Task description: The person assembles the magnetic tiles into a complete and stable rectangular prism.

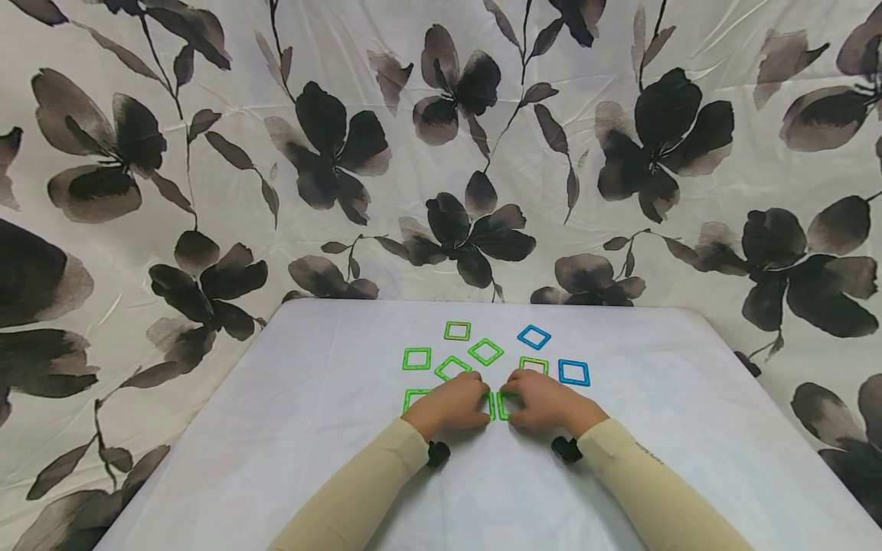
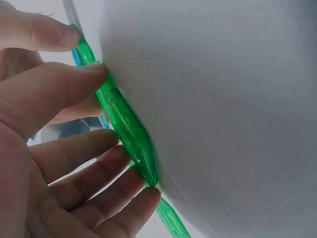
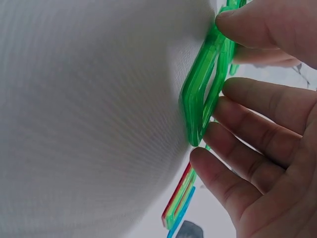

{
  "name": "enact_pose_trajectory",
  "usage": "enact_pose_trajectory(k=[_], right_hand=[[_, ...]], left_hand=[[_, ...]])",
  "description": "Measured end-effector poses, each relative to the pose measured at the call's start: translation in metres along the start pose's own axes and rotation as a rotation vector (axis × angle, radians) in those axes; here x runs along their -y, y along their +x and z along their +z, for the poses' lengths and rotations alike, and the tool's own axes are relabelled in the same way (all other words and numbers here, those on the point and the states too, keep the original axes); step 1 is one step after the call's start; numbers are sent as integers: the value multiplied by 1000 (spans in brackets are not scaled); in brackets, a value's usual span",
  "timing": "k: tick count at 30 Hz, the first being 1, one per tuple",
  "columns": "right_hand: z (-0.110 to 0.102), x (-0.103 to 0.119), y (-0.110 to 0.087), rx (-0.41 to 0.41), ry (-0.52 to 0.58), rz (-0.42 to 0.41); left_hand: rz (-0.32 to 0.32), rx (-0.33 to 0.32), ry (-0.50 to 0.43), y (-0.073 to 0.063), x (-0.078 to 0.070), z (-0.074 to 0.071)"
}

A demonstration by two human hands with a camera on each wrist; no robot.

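Note:
My left hand [image 1: 451, 404] pinches a green square plastic frame [image 2: 126, 124] between thumb and fingertips, low over the white table. Opposite it, my right hand [image 1: 547, 402] has thumb and fingers at the edges of another green square frame [image 3: 195, 94]. In the head view the two frames stand side by side with a narrow gap between their facing edges. Much of each is hidden by the hands. Close by the left fingers lies a green frame turned as a diamond [image 1: 444, 363]. Beyond the right fingers is a green frame with a reddish inner edge [image 1: 534, 359].
More green frames lie to the left and behind, among them a square [image 1: 405, 359] and a diamond [image 1: 478, 346]. At the right are a blue square frame [image 1: 575, 383] and a blue diamond frame [image 1: 541, 330]. A flower-print cloth [image 1: 455, 222] hangs behind the white table [image 1: 276, 444].

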State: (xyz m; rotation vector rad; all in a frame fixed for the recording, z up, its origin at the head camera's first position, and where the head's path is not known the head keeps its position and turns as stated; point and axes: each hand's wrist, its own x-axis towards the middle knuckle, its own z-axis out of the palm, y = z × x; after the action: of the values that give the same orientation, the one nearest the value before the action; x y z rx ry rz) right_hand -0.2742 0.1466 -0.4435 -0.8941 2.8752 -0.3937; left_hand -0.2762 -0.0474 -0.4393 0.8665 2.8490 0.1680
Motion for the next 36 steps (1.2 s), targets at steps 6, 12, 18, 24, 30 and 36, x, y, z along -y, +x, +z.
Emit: enact_pose_trajectory(k=[6,12,18,24,30,36], right_hand=[[-1,3,1,5,4,-1],[-3,5,2,9,12,12],[-2,5,2,6,13,10],[-2,5,2,9,15,12],[-2,7,1,22,32,15],[-3,5,1,26,31,-1]], left_hand=[[12,-10,-10,-1,-1,-3],[6,-7,-12,0,-1,-3],[-6,-1,-4,0,-2,-4],[-3,-4,-1,0,-2,-3],[-11,10,-12,-1,-1,-2],[-12,7,-16,-3,4,-1]])
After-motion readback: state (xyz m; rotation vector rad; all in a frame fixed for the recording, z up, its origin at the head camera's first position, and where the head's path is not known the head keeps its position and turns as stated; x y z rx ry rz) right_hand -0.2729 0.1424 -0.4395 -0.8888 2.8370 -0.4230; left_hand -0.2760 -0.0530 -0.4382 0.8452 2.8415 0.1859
